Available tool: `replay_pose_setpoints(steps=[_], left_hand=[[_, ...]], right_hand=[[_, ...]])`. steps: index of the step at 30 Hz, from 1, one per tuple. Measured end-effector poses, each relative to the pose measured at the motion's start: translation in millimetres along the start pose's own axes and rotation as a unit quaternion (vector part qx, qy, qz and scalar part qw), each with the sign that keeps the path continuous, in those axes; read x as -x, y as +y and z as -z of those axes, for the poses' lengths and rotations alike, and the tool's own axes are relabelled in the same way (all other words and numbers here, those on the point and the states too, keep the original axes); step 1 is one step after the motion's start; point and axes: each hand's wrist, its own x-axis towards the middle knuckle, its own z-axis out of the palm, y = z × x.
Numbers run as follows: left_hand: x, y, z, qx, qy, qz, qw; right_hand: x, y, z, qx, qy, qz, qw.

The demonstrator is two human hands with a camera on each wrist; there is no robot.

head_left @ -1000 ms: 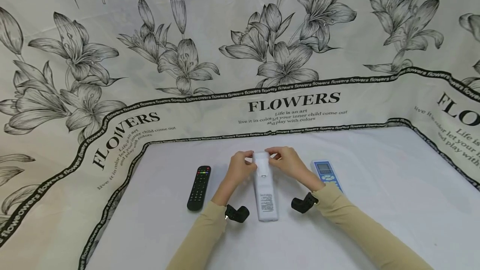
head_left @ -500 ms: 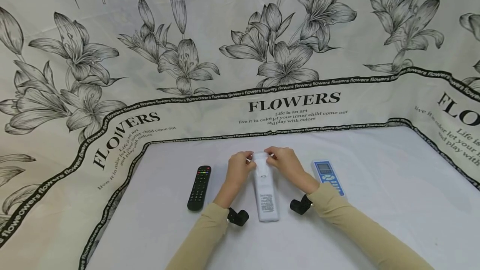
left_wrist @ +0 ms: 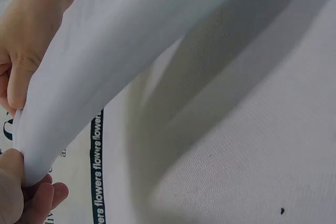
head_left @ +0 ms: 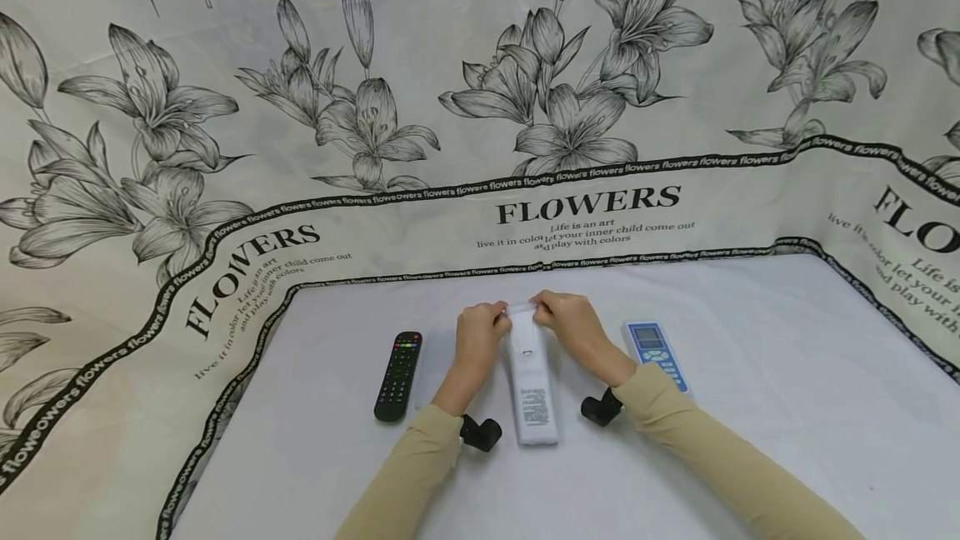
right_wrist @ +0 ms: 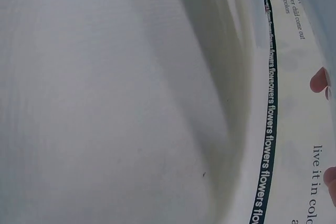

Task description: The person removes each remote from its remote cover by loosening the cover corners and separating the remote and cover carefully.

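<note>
A long white remote control (head_left: pixel 533 390) lies between my hands in the head view, back up, with small print near its near end. A thin, pale, see-through edge (head_left: pixel 521 307) shows at its far end. My left hand (head_left: pixel 476 344) pinches the left corner of that end between thumb and fingers. At the right corner, my right hand (head_left: pixel 576 329) pinches in the same way. From the left wrist, the white remote control (left_wrist: pixel 100 61) looks smooth and slants down to both hands' fingertips. In the right wrist view, only a few fingertips (right_wrist: pixel 318 80) show at the right edge.
A black remote control (head_left: pixel 398 377) lies to the left, with a faint see-through sheet (head_left: pixel 432 369) beside it. A white and blue remote control (head_left: pixel 656 348) lies partly behind my right forearm. Flower-printed cloth (head_left: pixel 480 123) rises behind the white table (head_left: pixel 750 340).
Both hands' fingers have closed in more tightly on the far corners of the white remote. My left wrist has shifted slightly right, and the remote's near end has moved a little toward me.
</note>
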Motion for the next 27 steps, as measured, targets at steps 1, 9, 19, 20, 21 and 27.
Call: replay_pose_setpoints(steps=[1,9,19,20,21,27], left_hand=[[-0.1,0.1,-0.1,0.001,0.004,-0.002,1.0],[-0.9,2.0,0.0,0.043,0.029,-0.006,0.9986],[-4.7,5.6,0.8,0.112,0.043,0.032,0.9923],[-5.4,6.0,1.2,0.122,0.043,0.038,0.9909],[-6.2,6.4,1.5,0.131,0.044,0.046,0.9894],[-8.1,8.6,4.8,0.175,0.036,0.079,0.9807]], right_hand=[[0.4,1,0,-0.008,-0.001,-0.007,0.9999],[-0.2,4,3,-0.074,-0.017,-0.084,0.9936],[-6.0,-1,10,-0.108,0.01,-0.134,0.985],[-6.5,-2,10,-0.113,0.013,-0.142,0.9834],[-7.0,-2,10,-0.118,0.015,-0.148,0.9818],[-9.5,-3,12,-0.137,0.021,-0.165,0.9765]])
